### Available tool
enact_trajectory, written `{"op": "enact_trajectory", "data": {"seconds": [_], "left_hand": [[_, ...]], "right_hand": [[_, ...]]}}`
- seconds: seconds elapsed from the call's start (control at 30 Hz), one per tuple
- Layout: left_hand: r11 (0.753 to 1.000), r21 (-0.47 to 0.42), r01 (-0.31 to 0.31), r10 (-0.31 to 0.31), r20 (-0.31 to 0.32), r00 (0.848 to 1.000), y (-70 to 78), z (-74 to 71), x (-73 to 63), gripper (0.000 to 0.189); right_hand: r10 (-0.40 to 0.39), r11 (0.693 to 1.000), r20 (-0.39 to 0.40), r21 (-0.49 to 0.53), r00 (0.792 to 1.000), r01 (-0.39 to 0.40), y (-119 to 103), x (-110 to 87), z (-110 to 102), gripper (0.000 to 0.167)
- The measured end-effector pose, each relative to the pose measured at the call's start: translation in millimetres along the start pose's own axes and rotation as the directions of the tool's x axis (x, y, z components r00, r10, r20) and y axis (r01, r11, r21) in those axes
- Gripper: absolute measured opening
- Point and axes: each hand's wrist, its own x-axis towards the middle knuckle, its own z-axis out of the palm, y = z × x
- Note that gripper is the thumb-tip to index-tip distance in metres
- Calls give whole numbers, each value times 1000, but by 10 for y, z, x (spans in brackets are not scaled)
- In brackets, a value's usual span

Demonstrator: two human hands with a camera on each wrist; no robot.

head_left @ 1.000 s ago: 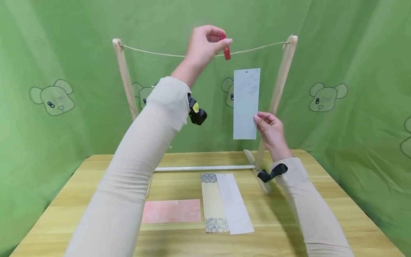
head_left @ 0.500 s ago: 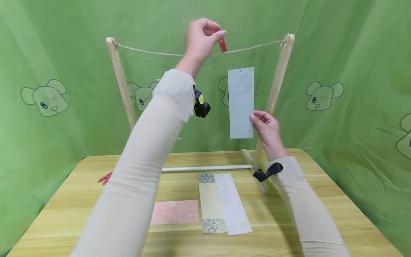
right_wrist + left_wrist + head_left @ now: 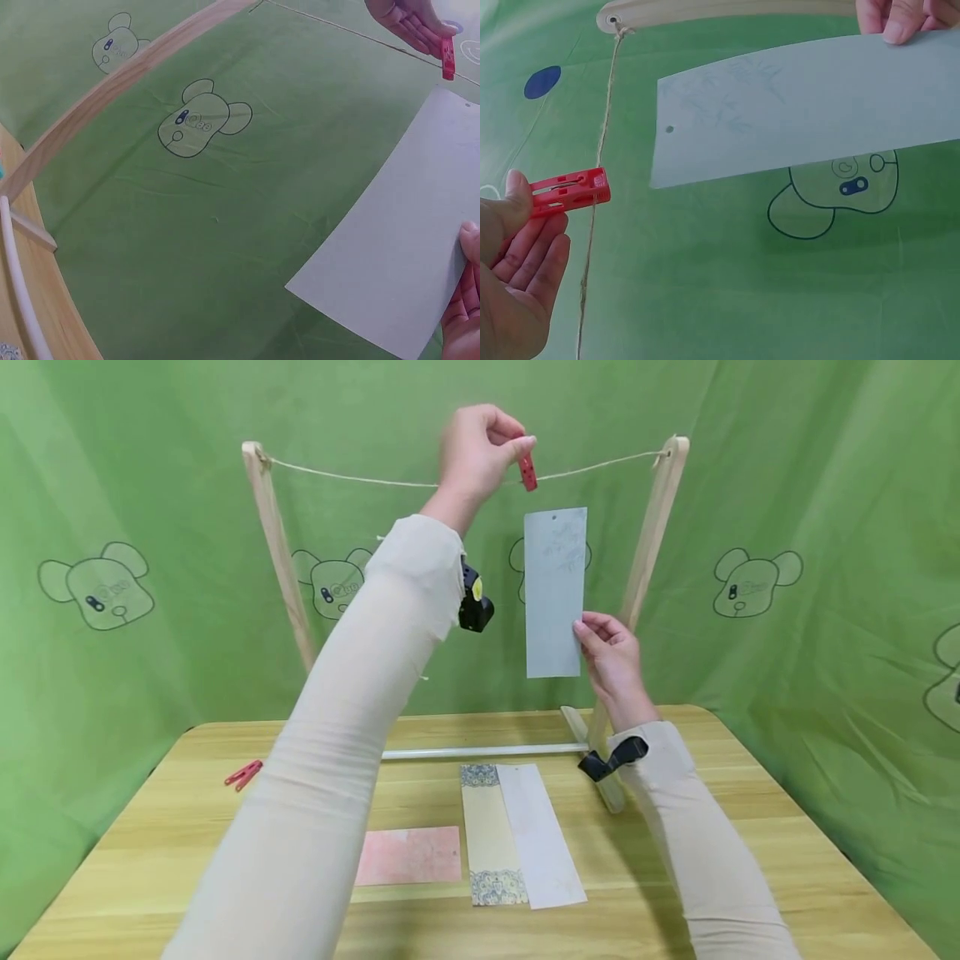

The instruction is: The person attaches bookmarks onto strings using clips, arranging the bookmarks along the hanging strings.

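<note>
Above the wooden table (image 3: 825,893), between pale wooden posts (image 3: 658,527) strung with thin beige twine (image 3: 600,467), the pale blue rectangular card (image 3: 553,597) stands near upright, open room beneath, right edge pinched low by the right hand (image 3: 615,664); just above the card's holed top end, the left hand (image 3: 478,456) pinches a red plastic clothespin (image 3: 528,472), biting the twine or not I cannot tell

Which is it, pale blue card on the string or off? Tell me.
Off: the right hand holds the pale blue card apart from the string.
</note>
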Motion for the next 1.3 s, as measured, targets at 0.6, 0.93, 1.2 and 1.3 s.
{"op": "enact_trajectory", "data": {"seconds": [0.6,0.93,1.2,1.3], "left_hand": [[999,44,17,-20,53,998,15,262,-40,19],[998,39,49,-53,107,993,9,336,-72,21],[993,100,62,-77,154,985,53,348,-92,24],[992,102,68,-87,190,978,61,342,-105,28]], "right_hand": [[-18,999,-35,48,999,20,28,-12,62,28],[-5,999,-18,48,1000,6,16,-24,101,24],[5,998,-15,68,1000,-4,29,-12,131,23],[6,997,-17,74,1000,-5,30,-16,135,23]]}}
